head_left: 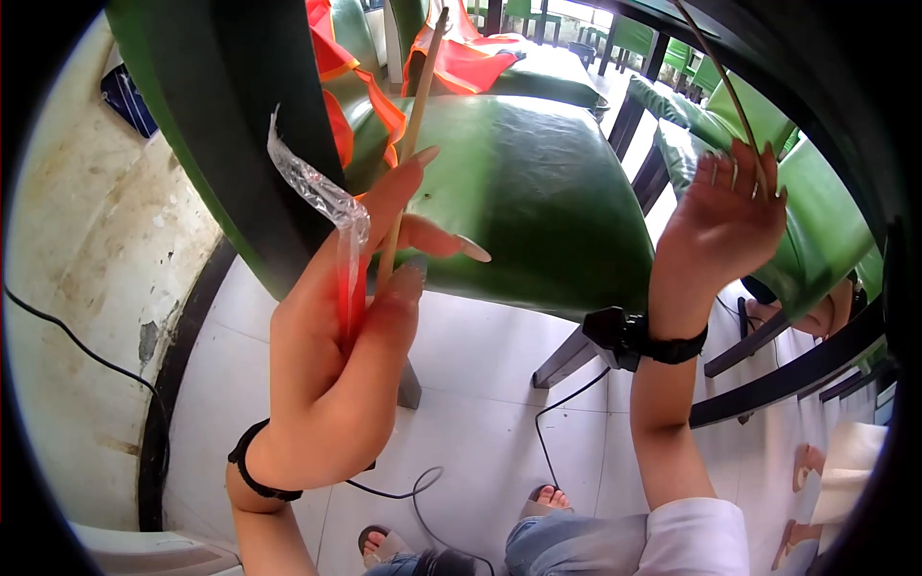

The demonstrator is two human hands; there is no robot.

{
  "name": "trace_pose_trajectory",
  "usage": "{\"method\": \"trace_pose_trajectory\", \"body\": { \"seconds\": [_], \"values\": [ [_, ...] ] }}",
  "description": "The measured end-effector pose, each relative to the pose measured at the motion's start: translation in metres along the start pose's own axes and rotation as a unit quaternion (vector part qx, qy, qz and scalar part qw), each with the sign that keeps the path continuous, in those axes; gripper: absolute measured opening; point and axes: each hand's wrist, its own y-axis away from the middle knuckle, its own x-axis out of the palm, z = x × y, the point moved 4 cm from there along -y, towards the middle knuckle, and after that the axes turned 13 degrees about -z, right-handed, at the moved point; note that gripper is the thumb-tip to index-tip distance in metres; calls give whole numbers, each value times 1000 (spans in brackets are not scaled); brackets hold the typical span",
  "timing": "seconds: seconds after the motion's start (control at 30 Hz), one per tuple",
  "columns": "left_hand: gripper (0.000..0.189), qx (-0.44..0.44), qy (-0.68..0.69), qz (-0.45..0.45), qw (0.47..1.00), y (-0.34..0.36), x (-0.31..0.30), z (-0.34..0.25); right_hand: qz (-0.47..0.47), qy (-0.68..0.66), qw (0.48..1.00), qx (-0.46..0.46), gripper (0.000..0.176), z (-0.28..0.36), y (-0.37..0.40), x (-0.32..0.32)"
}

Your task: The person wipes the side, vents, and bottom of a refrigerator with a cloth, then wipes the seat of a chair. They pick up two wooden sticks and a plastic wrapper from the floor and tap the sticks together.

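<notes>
Wall (86, 250), pale and stained plaster, fills far left, w/ a thin black cable (86, 355) trailing down it to the white tiled floor (480, 422).

Left hand (331, 365) next, raised, palm toward camera, black wristband (252, 470) below it. Grip is narrow: thumb and fingers closed on two items at once, a crinkled clear plastic sleeve with red print (312, 182) and a pale wooden stick (418, 91). Sleeve's top end sticks up free to the left. Stick runs up past the fingertips, tilted right, bare along its visible length; can't tell if its lower end sits inside the sleeve.

Behind the hand: green padded chair seat (538, 192), glossy, w/ orange-red fabric (461, 62) draped over the chairs further back.

Right hand (720, 226) is up at the same height, back toward camera, black wrist strap with a small box (624, 338) on the forearm. Fingertips drawn together on a thin dark-brown stick (715, 67) that slants up-left; looks like a light pinch, exact contact hidden. More green seats beyond it. Sandalled foot (549, 499) at bottom centre.

Step in hand, as I judge it: unwrapping, one stick per hand, sleeve bunched w/ the left one. Any next move calls for parting sleeve from pale wooden stick inside that single left grip. Right fingers are busy, so a loosened pinch risks dropping either item.
</notes>
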Motion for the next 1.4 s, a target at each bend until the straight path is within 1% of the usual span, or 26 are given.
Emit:
{"method": "trace_pose_trajectory", "body": {
  "seconds": [0.03,0.13,0.17,0.27,0.37,0.47,0.6,0.63,0.8,0.9,1.03,1.1,1.2,1.23,1.3,1.37,1.4],
  "values": [
    [57,-8,0,3,1000,0,1,2,20,-20,1000,1,39,6,-1,-4],
    [57,-32,3,14,999,-2,3,7,125,-26,991,25,39,17,-2,-6],
    [57,-33,3,16,999,-2,3,9,142,-23,989,36,40,20,-1,-2],
    [57,-40,1,22,999,-2,5,13,160,-47,983,73,42,23,9,11],
    [58,-52,6,30,998,-2,7,16,170,-25,982,79,42,24,14,20],
    [55,-60,-16,39,997,-1,4,17,197,30,980,23,43,23,19,21],
    [45,-89,-53,51,993,1,-4,16,230,27,973,27,46,21,36,36],
    [45,-88,-48,47,994,1,-6,16,238,26,971,25,47,22,41,43],
    [46,-75,-26,37,996,3,-13,15,296,81,952,-2,37,25,60,67],
    [46,-103,-29,41,993,6,-18,13,280,90,955,-28,38,25,63,66],
    [47,-64,-52,38,996,13,-21,18,258,119,959,-17,41,23,65,61],
    [47,-60,-53,37,996,14,-22,18,261,149,954,-8,43,23,67,61],
    [48,-97,-35,50,993,14,-23,13,280,213,936,-22,45,23,71,62],
    [48,-94,-41,51,993,14,-23,13,291,233,928,-30,46,23,73,62],
    [49,-88,-54,55,993,16,-24,13,294,263,918,-21,46,25,75,60],
    [49,-72,-66,50,994,20,-24,14,278,285,917,10,46,29,77,55],
    [49,-64,-72,48,994,21,-24,15,253,280,926,12,41,32,77,52]
  ]
}}
